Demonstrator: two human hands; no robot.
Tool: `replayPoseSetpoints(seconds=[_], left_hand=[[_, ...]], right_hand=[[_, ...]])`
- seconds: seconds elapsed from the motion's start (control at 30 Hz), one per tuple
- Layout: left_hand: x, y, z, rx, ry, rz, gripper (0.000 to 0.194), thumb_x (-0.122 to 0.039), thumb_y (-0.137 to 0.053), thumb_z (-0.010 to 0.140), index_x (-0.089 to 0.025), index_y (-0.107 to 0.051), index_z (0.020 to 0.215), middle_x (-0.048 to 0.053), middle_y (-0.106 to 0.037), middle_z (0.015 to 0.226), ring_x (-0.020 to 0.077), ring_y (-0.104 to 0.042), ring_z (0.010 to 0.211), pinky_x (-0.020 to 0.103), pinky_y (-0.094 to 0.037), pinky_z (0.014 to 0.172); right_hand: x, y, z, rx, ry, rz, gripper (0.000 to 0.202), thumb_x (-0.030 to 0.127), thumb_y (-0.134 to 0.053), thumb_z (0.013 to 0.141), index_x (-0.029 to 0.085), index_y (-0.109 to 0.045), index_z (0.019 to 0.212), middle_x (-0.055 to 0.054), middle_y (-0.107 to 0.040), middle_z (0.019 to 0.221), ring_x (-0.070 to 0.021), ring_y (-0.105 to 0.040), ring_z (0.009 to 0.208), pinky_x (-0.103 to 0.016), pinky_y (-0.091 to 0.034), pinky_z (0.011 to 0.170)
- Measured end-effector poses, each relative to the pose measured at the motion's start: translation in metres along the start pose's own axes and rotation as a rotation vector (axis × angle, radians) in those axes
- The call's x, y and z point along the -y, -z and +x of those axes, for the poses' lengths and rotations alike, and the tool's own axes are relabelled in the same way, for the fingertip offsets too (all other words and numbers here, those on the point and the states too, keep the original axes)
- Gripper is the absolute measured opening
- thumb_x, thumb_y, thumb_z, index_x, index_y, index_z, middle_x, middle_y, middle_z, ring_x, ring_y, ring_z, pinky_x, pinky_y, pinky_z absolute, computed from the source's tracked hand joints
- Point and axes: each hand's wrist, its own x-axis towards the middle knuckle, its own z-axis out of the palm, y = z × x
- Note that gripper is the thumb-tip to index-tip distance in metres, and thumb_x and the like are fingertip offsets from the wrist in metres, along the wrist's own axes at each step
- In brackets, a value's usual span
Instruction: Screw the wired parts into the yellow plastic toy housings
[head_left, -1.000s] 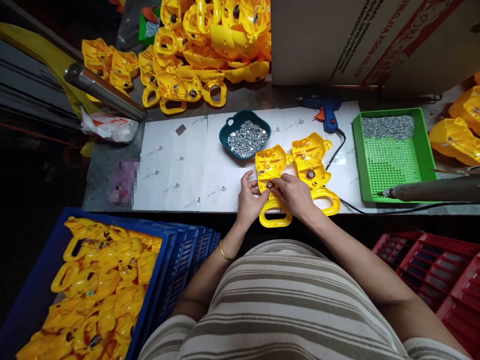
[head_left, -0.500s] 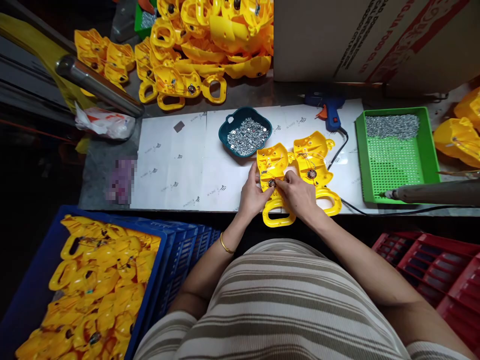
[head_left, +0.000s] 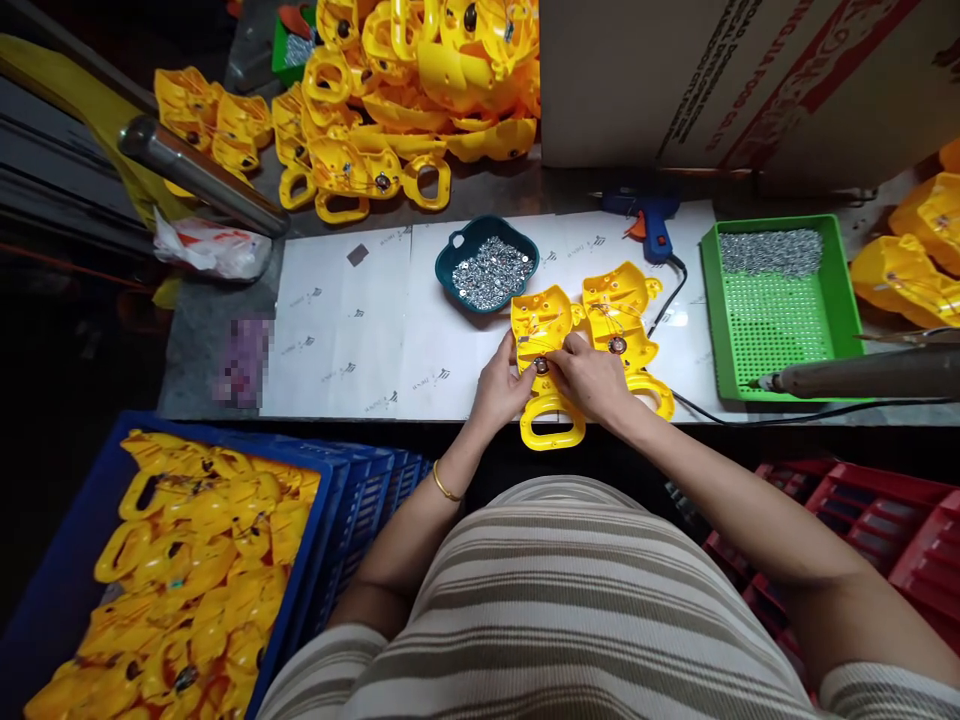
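Note:
A yellow plastic shell with a loop handle (head_left: 553, 436) lies open side up at the table's front edge. My left hand (head_left: 501, 388) grips its left side, thumb near a round dark part (head_left: 541, 366). From the right, my right hand (head_left: 592, 377) is closed with its fingertips at that round part; whatever they pinch is too small to make out. A second yellow shell (head_left: 619, 290) with wires and a round part lies just right of the first. Behind them stands a dark teal bowl (head_left: 487, 272) of small metal pieces.
A blue glue gun (head_left: 654, 225) lies behind, its cable running right. Right is a green basket (head_left: 780, 330) with metal pieces. Yellow shells (head_left: 480, 80) are piled at the back beside a cardboard box (head_left: 720, 80). A blue crate (head_left: 300, 560) of shells stands lower left.
The view has shifted slightly, so the items on the right appear a little further left. Both hands remain at the same shell, with hardly any visible movement.

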Motion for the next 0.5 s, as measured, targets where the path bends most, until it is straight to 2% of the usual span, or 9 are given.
replayPoseSetpoints(seconds=[0.1,0.17,0.37,0.5], left_hand=[[-0.002,-0.004,0.0,-0.084,-0.078,0.128,0.064,-0.017,-0.063,0.083,-0.023,-0.043,0.143,0.008,-0.067,0.118,0.0187,-0.068,0.081,0.031,-0.058,0.075],[-0.002,-0.006,0.0,-0.106,-0.103,0.152,0.061,-0.016,-0.062,0.083,-0.022,-0.045,0.141,0.009,-0.066,0.121,0.0212,-0.068,0.089,0.033,-0.057,0.08],[-0.003,-0.007,0.003,-0.123,-0.142,0.196,0.06,-0.02,-0.062,0.085,-0.024,-0.044,0.142,0.009,-0.065,0.125,0.0264,-0.064,0.108,0.036,-0.052,0.09],[-0.005,-0.005,0.006,-0.104,-0.137,0.291,0.059,-0.021,-0.058,0.087,-0.018,-0.043,0.144,0.012,-0.066,0.122,0.0287,-0.063,0.109,0.038,-0.051,0.092]], right_hand=[[0.004,0.003,0.002,0.013,-0.031,-0.008,0.046,0.037,-0.026,0.1,0.022,-0.067,0.112,-0.01,-0.061,0.11,-0.0205,-0.066,0.08,-0.028,-0.034,0.055],[0.006,0.005,0.003,0.026,-0.061,-0.005,0.045,0.037,-0.026,0.1,0.023,-0.067,0.112,-0.01,-0.061,0.112,-0.0205,-0.066,0.079,-0.028,-0.035,0.056],[0.009,0.006,0.007,0.03,-0.152,0.022,0.042,0.036,-0.03,0.099,0.023,-0.066,0.116,-0.011,-0.061,0.115,-0.0208,-0.066,0.08,-0.029,-0.038,0.059],[0.011,0.004,0.011,0.007,-0.155,0.009,0.041,0.034,-0.03,0.099,0.021,-0.067,0.11,-0.01,-0.062,0.113,-0.0217,-0.066,0.08,-0.028,-0.035,0.055]])
